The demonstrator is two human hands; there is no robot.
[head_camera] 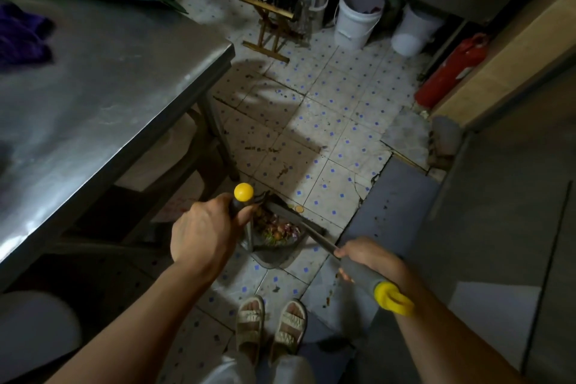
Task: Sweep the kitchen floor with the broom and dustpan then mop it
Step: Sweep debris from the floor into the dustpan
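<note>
Head view: left hand (202,227) grips the dustpan (271,246) handle (debris inside), right hand (371,259), at four o'clock of it, grips the broom (361,274).

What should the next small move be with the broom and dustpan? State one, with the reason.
Probably a short broom stroke toward the dustpan: the right hand holds the broom beside it, the left hand steadies its handle, scraps already sit inside, and one round bit lies just outside.

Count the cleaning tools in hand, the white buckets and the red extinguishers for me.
Long-handled cleaning tools, one in the left hand, one in the right hand: 2
White buckets: 2
Red fire extinguisher: 1
Total: 5
</note>
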